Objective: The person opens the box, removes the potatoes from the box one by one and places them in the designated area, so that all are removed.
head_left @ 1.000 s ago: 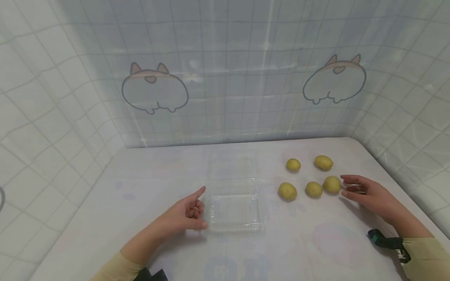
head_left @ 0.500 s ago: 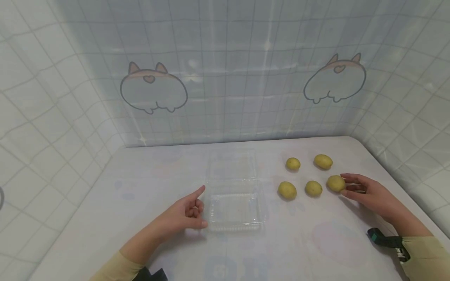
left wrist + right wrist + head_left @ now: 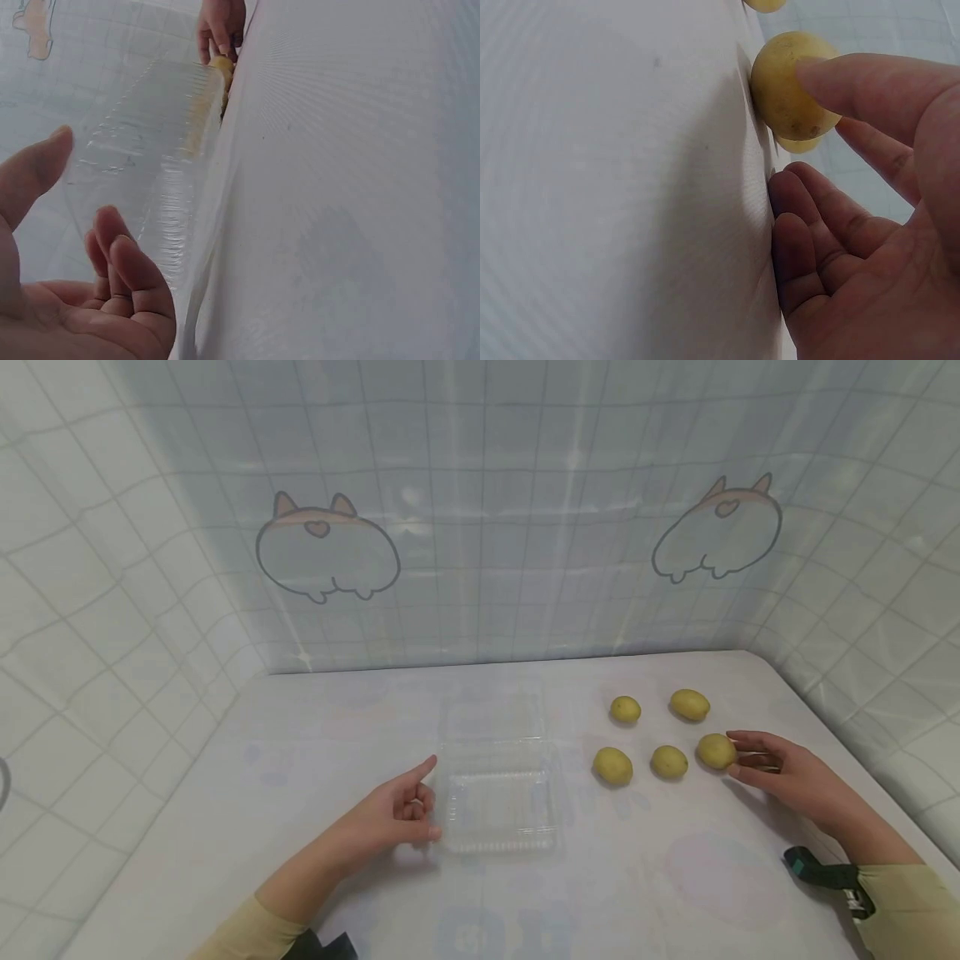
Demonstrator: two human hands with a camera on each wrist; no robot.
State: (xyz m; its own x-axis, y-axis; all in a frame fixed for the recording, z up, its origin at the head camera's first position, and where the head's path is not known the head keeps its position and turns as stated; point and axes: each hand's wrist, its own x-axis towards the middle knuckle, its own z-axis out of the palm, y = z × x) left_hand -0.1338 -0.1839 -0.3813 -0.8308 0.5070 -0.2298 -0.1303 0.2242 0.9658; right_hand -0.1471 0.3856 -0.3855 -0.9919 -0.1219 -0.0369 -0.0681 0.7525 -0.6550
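Note:
My right hand (image 3: pixel 787 781) pinches a yellow lemon (image 3: pixel 716 752) between thumb and fingers at the right of the table. In the right wrist view the thumb overlaps the front of that lemon (image 3: pixel 787 90), and the lower fingers curl loosely beneath. A clear plastic clamshell box (image 3: pixel 498 810) lies with its lid (image 3: pixel 495 710) folded back behind it. Beside the box's left edge is my left hand (image 3: pixel 393 814), index finger and thumb spread along that side, the other fingers loosely bent. The left wrist view has these fingertips right at the box wall (image 3: pixel 172 217).
Several more lemons lie right of the box: two nearer ones (image 3: pixel 613 767), (image 3: pixel 669 762) and two farther back, a small lemon (image 3: pixel 626 710) and a longer lemon (image 3: pixel 690 705). A white cloth (image 3: pixel 630 877) covers the table. Checked curtains (image 3: pixel 480 527) enclose the back and sides.
The lemon at my right hand has shifted slightly right, into contact with the fingers and away from its neighbour. The plastic box has slid slightly left. Both hands have hardly moved.

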